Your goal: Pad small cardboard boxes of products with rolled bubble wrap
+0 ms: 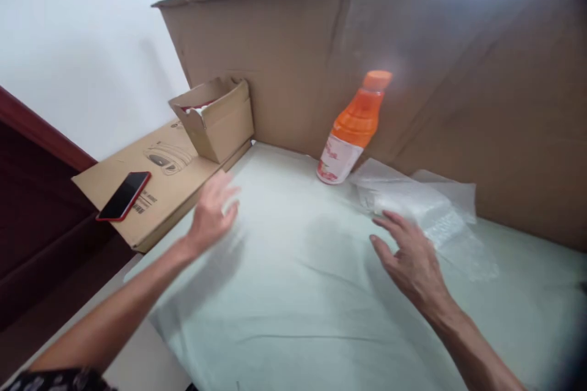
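The clear plastic bags are thin, crumpled and overlapping, with faint white marks, and lie flat at the far right of the pale green worktop. The right hand is beside their near edge, fingers spread and loosely curved, gripping nothing; whether it touches them I cannot tell. The left hand, slightly blurred, is likewise open and holds nothing, near a flat carton carrying a phone and an open box. An orange bottle stands just left of the bags; a cardboard panel blocks the far side.
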The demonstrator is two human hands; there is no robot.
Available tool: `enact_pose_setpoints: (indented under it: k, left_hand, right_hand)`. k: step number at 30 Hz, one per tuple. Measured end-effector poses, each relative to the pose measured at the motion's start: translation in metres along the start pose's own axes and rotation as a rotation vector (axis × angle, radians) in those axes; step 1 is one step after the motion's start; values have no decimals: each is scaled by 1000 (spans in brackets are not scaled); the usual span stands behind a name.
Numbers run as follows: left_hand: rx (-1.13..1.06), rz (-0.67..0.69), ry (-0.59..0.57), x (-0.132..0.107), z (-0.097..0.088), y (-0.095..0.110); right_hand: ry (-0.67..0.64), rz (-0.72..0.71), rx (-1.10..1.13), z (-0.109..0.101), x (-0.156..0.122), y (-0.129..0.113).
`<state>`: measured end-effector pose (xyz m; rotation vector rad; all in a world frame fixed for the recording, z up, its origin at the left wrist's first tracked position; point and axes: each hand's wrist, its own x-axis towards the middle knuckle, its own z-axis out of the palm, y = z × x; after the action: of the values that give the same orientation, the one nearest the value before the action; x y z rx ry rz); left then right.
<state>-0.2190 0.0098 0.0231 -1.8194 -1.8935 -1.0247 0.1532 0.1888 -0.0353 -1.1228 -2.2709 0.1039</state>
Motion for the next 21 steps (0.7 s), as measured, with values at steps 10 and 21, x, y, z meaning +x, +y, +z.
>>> enact_pose_setpoints:
  k: [10, 21]
  left_hand:
    - [15, -502, 155, 187, -4, -122]
    - [-307, -248, 6, 33, -51, -22]
  right_hand:
    - [-237, -44, 156, 43, -24, -84]
    - [-208, 171, 398, 16, -27, -112]
